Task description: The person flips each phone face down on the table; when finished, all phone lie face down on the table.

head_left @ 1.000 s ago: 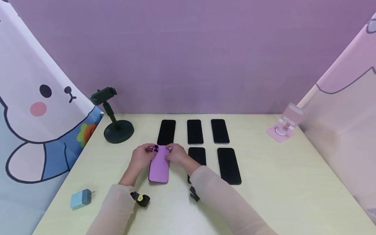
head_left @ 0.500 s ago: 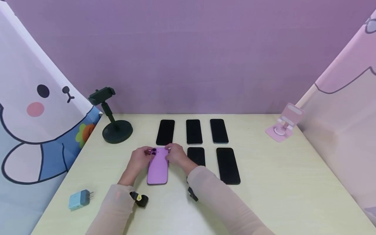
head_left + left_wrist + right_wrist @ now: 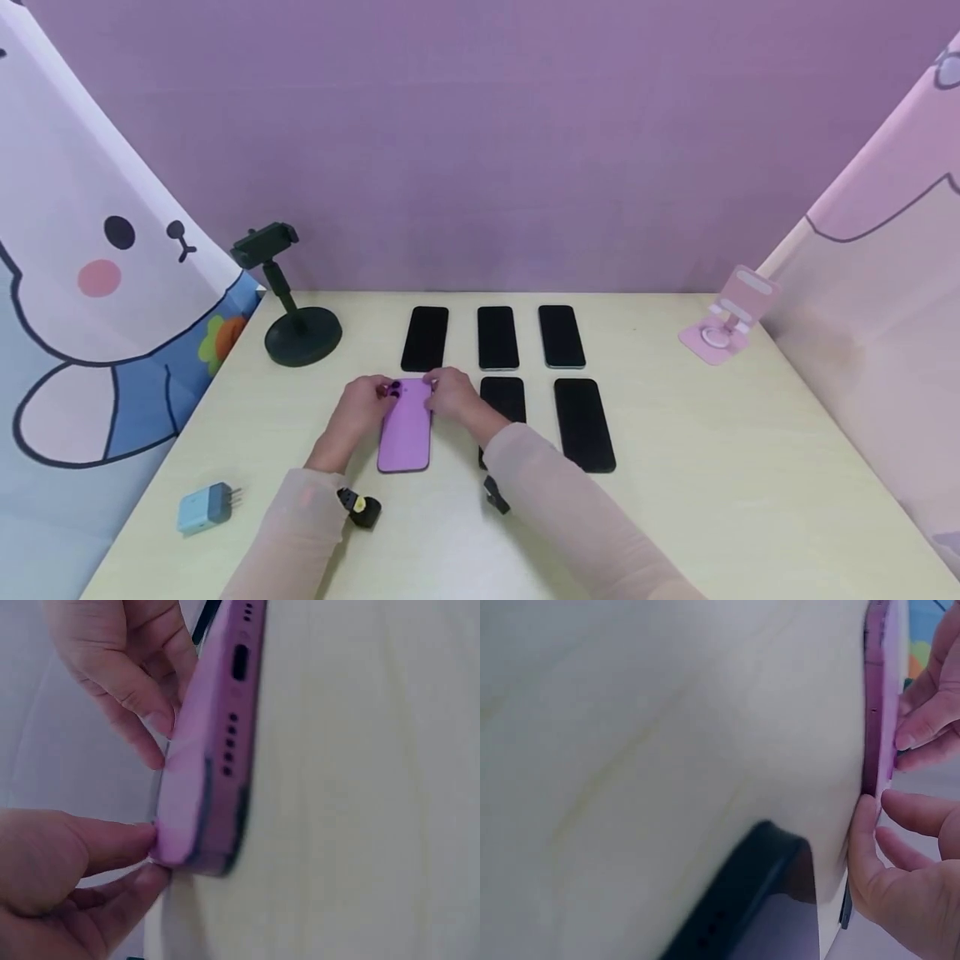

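A purple phone [image 3: 405, 429] lies on the table with its back up and camera lenses at the top left corner. My left hand [image 3: 364, 402] pinches that corner, fingertips partly over the lenses. At the opposite top corner my right hand [image 3: 453, 395] holds the edge between thumb and fingers. The left wrist view shows the charging port end of the purple phone [image 3: 214, 735]. In the right wrist view, my right hand's [image 3: 911, 877] fingertips meet the purple phone's [image 3: 876, 697] side edge. Black-screened phones lie around it; the front middle phone [image 3: 502, 398] is partly hidden by my right forearm.
Behind are three dark phones in a row: left phone [image 3: 425, 338], middle phone [image 3: 498, 337] and right phone [image 3: 562, 336]. Another phone [image 3: 585, 425] lies front right. A black phone stand [image 3: 303, 337], a pink stand [image 3: 731, 317] and a blue charger plug [image 3: 206, 508] stand further out.
The purple phone's top end has come down and slightly toward me, away from the phone behind it. Both hands have kept their hold at its top corners.
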